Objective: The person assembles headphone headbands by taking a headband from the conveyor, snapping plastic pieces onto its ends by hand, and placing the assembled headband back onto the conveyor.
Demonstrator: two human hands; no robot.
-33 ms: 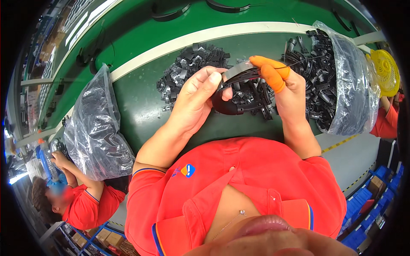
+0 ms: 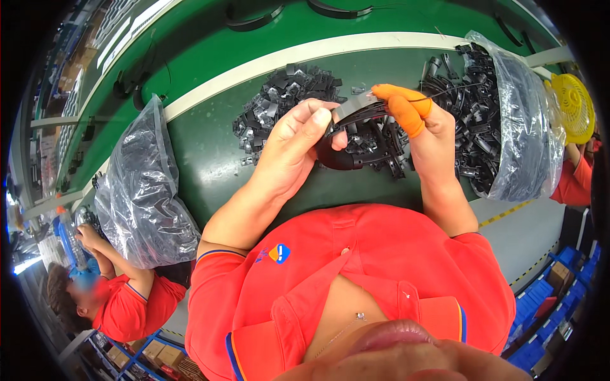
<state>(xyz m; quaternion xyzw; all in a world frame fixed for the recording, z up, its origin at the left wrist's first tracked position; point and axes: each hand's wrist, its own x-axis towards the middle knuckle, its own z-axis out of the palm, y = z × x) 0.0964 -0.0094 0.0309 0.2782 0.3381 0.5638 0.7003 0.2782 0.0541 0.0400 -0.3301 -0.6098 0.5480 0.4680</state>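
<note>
A curved black headband [image 2: 343, 160], seemingly from a headset, is held up over the green table between my two hands. Along its upper side runs a shiny metal strip [image 2: 351, 108], with thin black wires beneath. My left hand [image 2: 289, 146] pinches the band's left end between thumb and fingers. Orange finger cots [image 2: 405, 114] cover the thumb and forefinger of my right hand [image 2: 433, 143], which are closed on the strip's right end. A thin black cable [image 2: 454, 91] trails rightward past that hand. The exact fingertip contact is partly hidden.
Behind my hands lies a heap of small black and clear parts [image 2: 279, 101]. More black parts [image 2: 476, 127] spill from a clear plastic bag [image 2: 524, 127] at right. Another filled bag [image 2: 143, 197] stands left. Beyond the pale rail [image 2: 267, 62], bands lie on a green belt [image 2: 203, 32]. Co-workers sit either side.
</note>
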